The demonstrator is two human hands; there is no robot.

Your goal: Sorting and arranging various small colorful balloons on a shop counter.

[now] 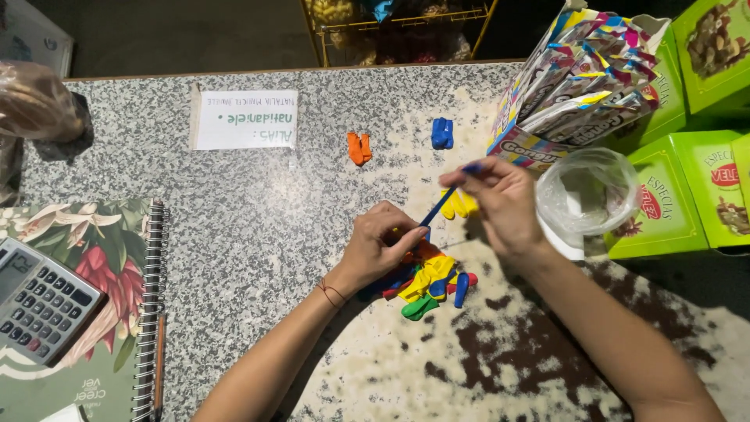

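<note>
Both of my hands stretch a long blue balloon (442, 201) between them over a speckled stone counter (266, 227). My left hand (379, 244) pinches its lower end just above a heap of coloured balloons (428, 281) in yellow, green, blue and red. My right hand (500, 199) pinches the upper end, higher and to the right. A yellow balloon (459, 206) lies just under that hand. An orange balloon (359, 148) and a folded blue balloon (442, 134) lie apart farther back.
A clear plastic tub (587, 195) stands right of my right hand, with a box of colourful packets (574, 78) and green cartons (687, 180) behind. A white paper note (244, 119) lies at the back. A calculator (43, 301) rests on a flowered spiral notebook (101, 258) at left.
</note>
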